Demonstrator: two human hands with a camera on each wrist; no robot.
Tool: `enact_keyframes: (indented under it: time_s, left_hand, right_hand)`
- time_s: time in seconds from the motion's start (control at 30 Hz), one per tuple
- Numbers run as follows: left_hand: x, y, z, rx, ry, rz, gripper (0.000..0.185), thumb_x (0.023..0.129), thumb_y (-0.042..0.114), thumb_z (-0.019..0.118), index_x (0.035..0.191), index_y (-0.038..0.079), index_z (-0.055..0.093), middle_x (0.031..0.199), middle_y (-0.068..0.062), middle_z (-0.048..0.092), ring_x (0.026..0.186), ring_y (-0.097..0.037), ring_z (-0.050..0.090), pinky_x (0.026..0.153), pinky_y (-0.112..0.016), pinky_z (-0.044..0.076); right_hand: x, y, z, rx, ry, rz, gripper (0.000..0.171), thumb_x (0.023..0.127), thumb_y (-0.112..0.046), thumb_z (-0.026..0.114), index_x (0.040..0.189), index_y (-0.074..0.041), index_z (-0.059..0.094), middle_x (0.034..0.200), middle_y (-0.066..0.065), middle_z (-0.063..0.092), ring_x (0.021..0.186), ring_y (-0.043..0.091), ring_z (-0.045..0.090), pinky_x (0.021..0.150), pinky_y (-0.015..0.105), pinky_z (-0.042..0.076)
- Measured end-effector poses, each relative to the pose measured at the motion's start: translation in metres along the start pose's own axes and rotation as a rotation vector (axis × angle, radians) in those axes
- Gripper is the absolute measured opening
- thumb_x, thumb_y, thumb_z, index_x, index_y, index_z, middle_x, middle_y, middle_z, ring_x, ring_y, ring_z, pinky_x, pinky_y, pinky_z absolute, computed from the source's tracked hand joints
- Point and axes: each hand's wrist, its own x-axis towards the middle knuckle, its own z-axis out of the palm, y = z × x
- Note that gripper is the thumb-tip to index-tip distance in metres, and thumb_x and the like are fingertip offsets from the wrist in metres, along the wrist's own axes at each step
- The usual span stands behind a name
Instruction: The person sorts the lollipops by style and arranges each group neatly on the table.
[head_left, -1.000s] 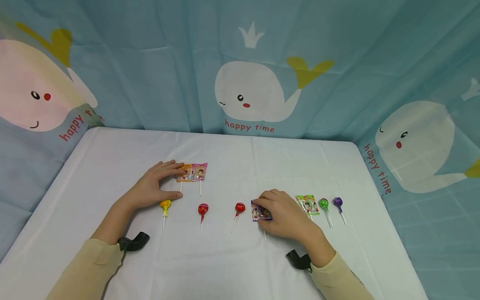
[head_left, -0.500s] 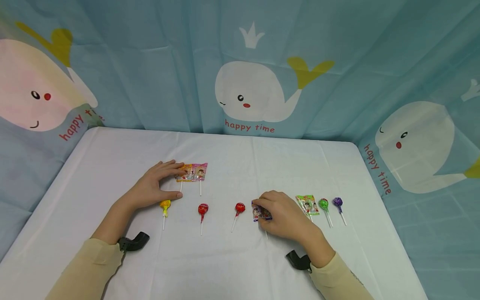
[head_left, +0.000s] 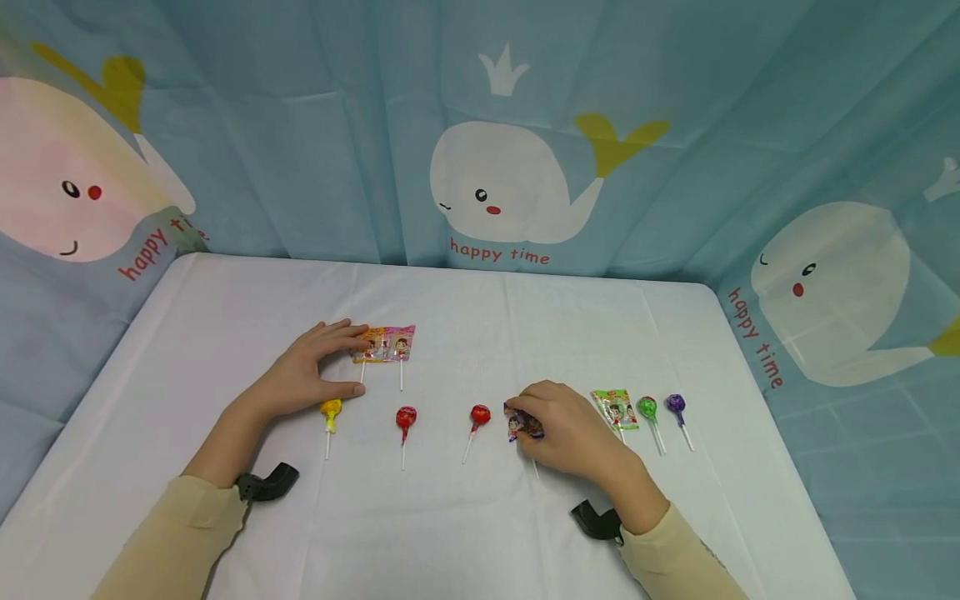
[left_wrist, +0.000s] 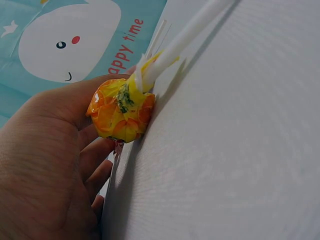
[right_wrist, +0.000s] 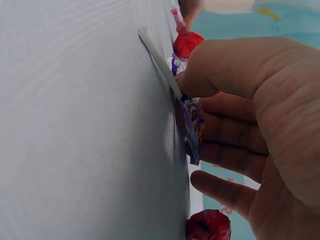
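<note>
1. Right hand (head_left: 573, 433): fingers curled over the purple flat-wrapped lollipop (head_left: 519, 425), thumb pressing its stick against the table (head_left: 480, 517), as the right wrist view shows; the lollipop lies on the table in the near row.
2. Left hand (head_left: 303, 375): fingertips rest on the orange flat-wrapped lollipop (head_left: 369, 345), thumb beside its stick; the fingers look only loosely bent and nothing is lifted.
3. Beside the left hand: a pink flat-wrapped lollipop (head_left: 400, 343) touches the orange one; a yellow ball lollipop (head_left: 330, 409) lies just under the palm.
4. Beside the right hand: one red ball lollipop (head_left: 479, 415) just to its left, another red ball lollipop (head_left: 406, 417) further left; to its right a green flat-wrapped lollipop (head_left: 617, 408), a green ball lollipop (head_left: 647, 408) and a purple ball lollipop (head_left: 676, 404).
5. Risk (judgement): the thin wrapper may slip from the right hand's fingers if gripped by foil alone; the knuckles may nudge the near red ball lollipop out of line; a left wrist movement may roll the yellow ball lollipop.
6. Count: four flat-wrapped lollipops (orange, pink, purple, green); five ball lollipops (one yellow, two red, one green, one purple); nine in all.
</note>
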Motion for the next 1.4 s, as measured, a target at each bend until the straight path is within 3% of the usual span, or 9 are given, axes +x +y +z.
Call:
enact_keyframes:
  time_s: [0.63,1.4]
  left_hand:
    - [0.0006,0.0002,-0.0001,0.007,-0.011,-0.009,0.067,0.086,0.037,0.095,0.145,0.016,0.070,0.167,-0.011,0.050,0.163,-0.041,0.026,0.133,-0.060,0.008]
    - [-0.0003,-0.0018,0.0004,0.003,-0.010,-0.018,0.068,0.086,0.037,0.094,0.146,0.017,0.070,0.167,-0.010,0.050,0.163,-0.040,0.026,0.133,-0.060,0.007]
  right_hand:
    - [-0.0014,-0.0001,-0.0024,-0.008,0.033,-0.014,0.036,0.084,-0.014,0.084,0.120,-0.012,0.081,0.116,-0.003,0.076,0.112,0.015,0.069,0.096,0.037,0.060]
    - [0.0022,0.0027,-0.0015,-0.048,0.052,-0.027,0.038,0.084,-0.017,0.084,0.121,-0.013,0.080,0.112,-0.003,0.078,0.105,0.015,0.072,0.099,0.040,0.057]
